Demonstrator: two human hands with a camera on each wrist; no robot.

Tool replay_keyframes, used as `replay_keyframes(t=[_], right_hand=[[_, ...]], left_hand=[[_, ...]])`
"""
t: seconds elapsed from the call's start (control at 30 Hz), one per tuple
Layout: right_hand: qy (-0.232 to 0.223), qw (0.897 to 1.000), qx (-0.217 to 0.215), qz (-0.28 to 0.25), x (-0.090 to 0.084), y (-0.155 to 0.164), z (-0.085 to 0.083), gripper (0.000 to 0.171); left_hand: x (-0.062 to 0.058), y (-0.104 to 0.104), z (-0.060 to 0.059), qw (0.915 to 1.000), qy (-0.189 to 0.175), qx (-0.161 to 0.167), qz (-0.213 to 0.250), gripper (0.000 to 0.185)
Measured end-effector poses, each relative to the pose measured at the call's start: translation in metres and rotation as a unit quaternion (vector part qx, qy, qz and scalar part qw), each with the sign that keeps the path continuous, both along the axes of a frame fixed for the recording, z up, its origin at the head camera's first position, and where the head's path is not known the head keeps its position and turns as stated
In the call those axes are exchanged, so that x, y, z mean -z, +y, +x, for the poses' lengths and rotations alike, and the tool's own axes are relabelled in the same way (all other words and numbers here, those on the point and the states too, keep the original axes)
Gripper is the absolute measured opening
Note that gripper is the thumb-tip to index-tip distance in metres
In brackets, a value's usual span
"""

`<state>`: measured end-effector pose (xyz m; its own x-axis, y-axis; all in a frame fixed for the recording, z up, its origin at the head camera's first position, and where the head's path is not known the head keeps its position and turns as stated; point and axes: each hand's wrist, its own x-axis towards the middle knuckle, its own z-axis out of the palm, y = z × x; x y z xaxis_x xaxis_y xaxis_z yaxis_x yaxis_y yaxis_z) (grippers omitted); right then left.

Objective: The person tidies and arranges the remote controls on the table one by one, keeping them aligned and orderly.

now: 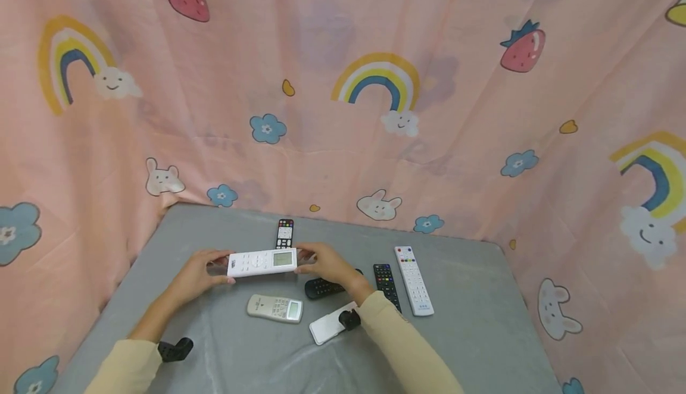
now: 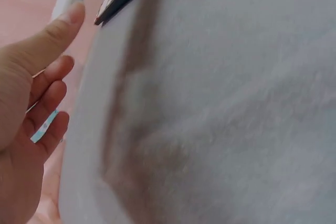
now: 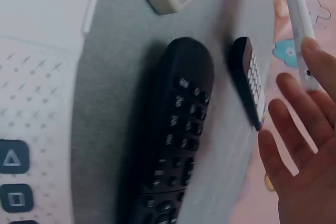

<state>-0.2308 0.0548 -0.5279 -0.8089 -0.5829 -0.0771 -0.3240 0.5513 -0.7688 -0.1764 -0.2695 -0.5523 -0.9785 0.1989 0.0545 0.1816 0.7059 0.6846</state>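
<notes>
Above the grey cloth, a white remote control [image 1: 261,262] with a small display is held level between both hands. My left hand [image 1: 190,275] pinches its left end between thumb and fingers. At the display end, my right hand [image 1: 328,265] grips it the same way. The right wrist view shows the thumb [image 3: 319,61] against the edge of the remote, the other fingers spread loosely. Just behind it lies a black remote with pale buttons [image 1: 285,232]. A beige remote [image 1: 274,309] lies in front, and a black remote [image 1: 321,288] lies under the right hand.
A white remote [image 1: 326,326] lies partly hidden beneath the right wrist's black camera [image 1: 349,319]. Further right are a black remote with coloured buttons [image 1: 384,278] and a long white remote [image 1: 414,281]. A pink patterned curtain [image 1: 321,168] hangs behind the grey-covered table [image 1: 471,322].
</notes>
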Motion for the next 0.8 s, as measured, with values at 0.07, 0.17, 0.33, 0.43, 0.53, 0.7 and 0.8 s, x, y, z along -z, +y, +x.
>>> replay_keyframes(t=[0.07, 0.17, 0.33, 0.43, 0.53, 0.7, 0.8], right_hand=[[-0.015, 1.000, 0.008, -0.022, 0.000, 0.004, 0.001, 0.060], [-0.031, 0.998, 0.027, -0.048, 0.004, 0.009, 0.002, 0.057], [-0.039, 0.992, 0.075, -0.092, 0.014, 0.019, 0.001, 0.045], [-0.040, 0.988, 0.106, -0.108, 0.016, 0.023, -0.001, 0.039], [-0.039, 0.983, 0.130, -0.121, 0.017, 0.026, -0.003, 0.036], [-0.044, 0.976, 0.156, -0.146, 0.018, 0.032, -0.007, 0.033], [-0.052, 0.972, 0.164, -0.162, 0.019, 0.036, -0.009, 0.032]], left_hand=[[0.000, 0.005, 0.002, 0.9998, -0.005, -0.006, 0.016, 0.066], [0.004, 0.012, 0.004, 0.9991, -0.013, -0.016, 0.037, 0.064], [0.009, 0.022, 0.004, 0.9973, -0.030, -0.019, 0.065, 0.061], [0.009, 0.028, 0.003, 0.9957, -0.035, -0.022, 0.083, 0.060], [0.009, 0.034, 0.001, 0.9943, -0.037, -0.030, 0.096, 0.059], [0.009, 0.042, -0.003, 0.9910, -0.040, -0.041, 0.121, 0.057], [0.010, 0.047, -0.004, 0.9884, -0.036, -0.039, 0.143, 0.056]])
